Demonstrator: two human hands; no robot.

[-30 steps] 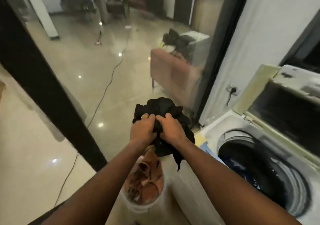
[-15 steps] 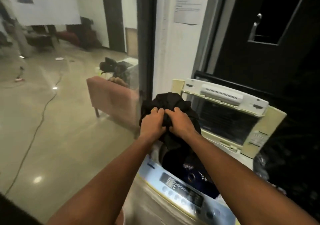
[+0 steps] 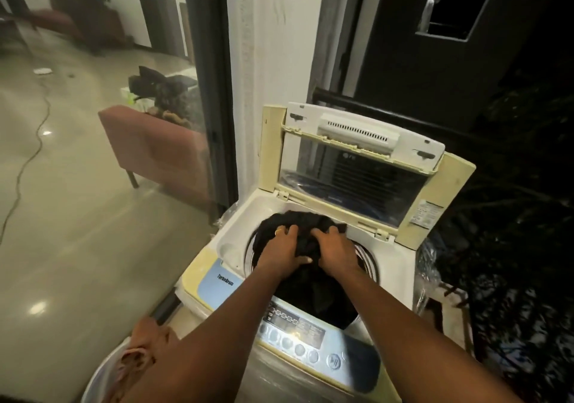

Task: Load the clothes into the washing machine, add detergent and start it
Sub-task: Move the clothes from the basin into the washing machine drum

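Mid-load right now. Both hands on one bundle of black clothes [image 3: 306, 225], held right over the mouth of the drum [image 3: 368, 261] of the top-loading washing machine [image 3: 236, 235]. Left hand [image 3: 281, 252] with fingers [image 3: 290, 231] curled into the fabric, right hand [image 3: 335, 252] doing the same just beside it, so both clamped on the same wad. Lower part of the bundle hanging down into the opening, top part bunched above the rim. Lid [image 3: 360, 157] propped up at the back, well clear of the hands.

More laundry waiting: laundry basket [image 3: 96, 381] at lower left beside the machine, with some brownish-pink clothes [image 3: 136, 356] in it. So probably early-ish in the job, no detergent in view anywhere, control panel [image 3: 298, 334] untouched by the look of it.

Stuff that could go sideways from here:
- Letting go too early or off-centre, leaving a sleeve or hem draped over the rim, then getting pinched by the lid when closing.
- Dropping it as one tight ball, so probably a lopsided load and a thumping spin. Worth shaking it loose.
- Forearms right above the buttons, so could bump one by accident while leaning in.
- Lid looks only propped, so might flop down if knocked.
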